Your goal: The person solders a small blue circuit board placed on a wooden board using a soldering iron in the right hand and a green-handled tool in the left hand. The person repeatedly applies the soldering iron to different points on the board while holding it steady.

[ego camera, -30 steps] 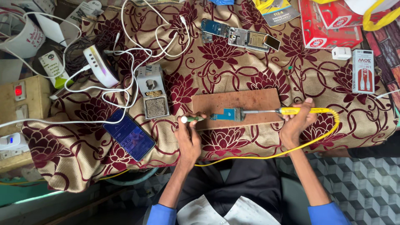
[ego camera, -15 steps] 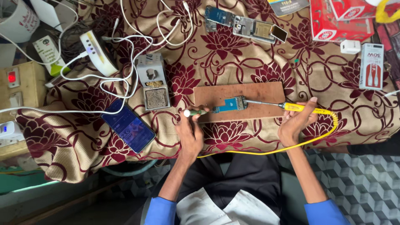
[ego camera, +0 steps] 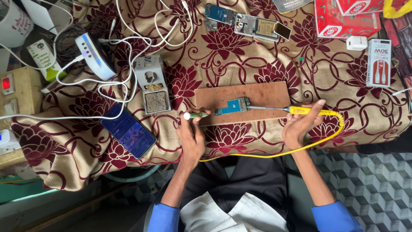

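Soldering iron (ego camera: 300, 110) lying crosswise, tip leftward on blue board (ego camera: 231, 105), right hand (ego camera: 300, 124) fingers gripping it, left hand (ego camera: 192, 133) apparently pinching tweezers (ego camera: 195, 115)

My single head-worn view looks almost straight down over the worktable, from above the seated person's lap. The patterned cloth (ego camera: 240, 56) fills the upper frame; the wooden board (ego camera: 257, 92) sits near centre, close enough to show both forearms whole. The floor tiles (ego camera: 377, 180) appear at lower right. No second view is available, so nothing is shared between views.
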